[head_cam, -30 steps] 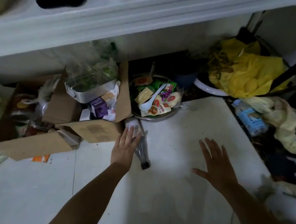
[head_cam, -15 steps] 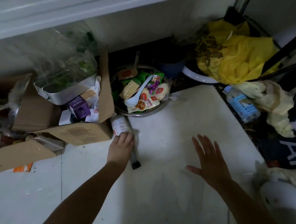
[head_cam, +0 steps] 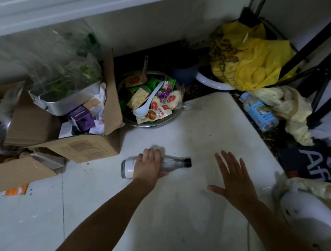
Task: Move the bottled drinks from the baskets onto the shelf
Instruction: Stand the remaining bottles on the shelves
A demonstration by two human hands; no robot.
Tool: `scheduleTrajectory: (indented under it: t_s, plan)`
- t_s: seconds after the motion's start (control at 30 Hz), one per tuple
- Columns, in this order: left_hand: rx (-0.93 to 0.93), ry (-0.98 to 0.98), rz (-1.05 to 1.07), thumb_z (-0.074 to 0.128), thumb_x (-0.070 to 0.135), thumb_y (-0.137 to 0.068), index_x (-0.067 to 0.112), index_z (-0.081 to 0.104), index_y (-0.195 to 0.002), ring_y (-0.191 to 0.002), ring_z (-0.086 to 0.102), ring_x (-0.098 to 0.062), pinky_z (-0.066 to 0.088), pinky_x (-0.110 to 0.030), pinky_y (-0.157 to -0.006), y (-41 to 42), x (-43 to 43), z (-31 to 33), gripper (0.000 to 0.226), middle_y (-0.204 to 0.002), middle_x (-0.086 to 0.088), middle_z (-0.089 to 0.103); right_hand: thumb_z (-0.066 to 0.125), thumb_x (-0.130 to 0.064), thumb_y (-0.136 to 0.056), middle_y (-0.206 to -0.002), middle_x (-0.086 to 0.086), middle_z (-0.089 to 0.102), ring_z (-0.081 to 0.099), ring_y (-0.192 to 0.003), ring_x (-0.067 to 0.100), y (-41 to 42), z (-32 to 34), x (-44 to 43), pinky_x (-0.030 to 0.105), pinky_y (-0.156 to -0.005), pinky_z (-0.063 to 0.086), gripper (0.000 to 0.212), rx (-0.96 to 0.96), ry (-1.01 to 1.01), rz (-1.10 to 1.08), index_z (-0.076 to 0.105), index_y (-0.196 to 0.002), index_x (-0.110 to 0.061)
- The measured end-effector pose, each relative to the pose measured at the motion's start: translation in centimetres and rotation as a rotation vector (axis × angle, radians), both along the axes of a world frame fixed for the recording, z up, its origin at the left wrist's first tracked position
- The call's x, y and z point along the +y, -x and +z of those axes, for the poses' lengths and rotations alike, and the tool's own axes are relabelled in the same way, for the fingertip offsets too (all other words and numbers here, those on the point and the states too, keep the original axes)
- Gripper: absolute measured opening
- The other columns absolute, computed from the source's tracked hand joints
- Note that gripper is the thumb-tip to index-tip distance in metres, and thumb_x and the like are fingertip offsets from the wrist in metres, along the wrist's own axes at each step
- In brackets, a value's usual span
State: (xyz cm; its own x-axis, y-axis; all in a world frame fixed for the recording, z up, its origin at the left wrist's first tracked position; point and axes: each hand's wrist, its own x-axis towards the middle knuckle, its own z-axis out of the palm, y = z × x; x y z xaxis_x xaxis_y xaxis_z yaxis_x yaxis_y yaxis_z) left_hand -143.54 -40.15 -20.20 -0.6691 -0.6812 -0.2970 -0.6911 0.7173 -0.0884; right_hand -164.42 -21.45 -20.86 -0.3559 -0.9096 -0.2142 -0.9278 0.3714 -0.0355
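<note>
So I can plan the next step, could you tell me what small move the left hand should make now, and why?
Probably lift the bottle up toward the shelf above. The left hand wraps its middle, it is on its side with the cap pointing right, and the right hand is spread, holding nothing.

open floor [head_cam: 182, 218] between box [head_cam: 89, 148], bowl [head_cam: 154, 122]

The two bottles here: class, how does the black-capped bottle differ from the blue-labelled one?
The black-capped bottle has a white label; the blue-labelled bottle has a pale cap. The left hand grips the black-capped bottle; the blue-labelled bottle lies untouched beside a pale yellow bag. Both are clear and on their sides.
</note>
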Motion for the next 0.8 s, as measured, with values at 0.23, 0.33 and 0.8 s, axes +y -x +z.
scheduleTrajectory:
  t_s: [0.23,0.33,0.8]
  plan:
    - [0.017,-0.127,0.122,0.065,0.05,-0.081,0.013,0.011,-0.15,-0.129,0.036,-0.028,0.03,-0.037,-0.106,-5.4,-0.7,-1.6,0.095,-0.145,-0.011,0.032,0.009,-0.081,-0.079,-0.146,0.017,0.04,0.023,-0.136,0.028,1.7,0.9,1.6,0.047,-0.113,0.017,0.098,0.018,-0.023,-0.062,0.028,-0.145,-0.011]
    - [-0.065,-0.151,0.146,0.065,0.028,-0.08,0.014,0.003,-0.151,-0.127,0.036,-0.028,0.032,-0.039,-0.104,-5.4,0.2,-1.1,0.096,-0.142,-0.01,0.031,0.009,-0.081,-0.08,-0.145,0.017,0.041,0.025,-0.135,0.028,2.1,1.7,1.5,0.043,-0.113,0.006,0.099,0.032,-0.062,-0.003,0.029,-0.145,-0.01]
    - [-0.02,-0.458,0.49,0.062,0.021,-0.085,0.008,0.017,-0.142,-0.131,0.034,-0.029,0.034,-0.044,-0.104,-3.0,3.5,-0.3,0.074,-0.141,-0.012,0.032,0.012,-0.08,-0.082,-0.136,0.02,0.051,0.034,-0.13,0.031,8.2,7.3,4.2,0.045,-0.112,0.019,0.094,0.099,-0.032,-0.1,0.025,-0.148,-0.015]
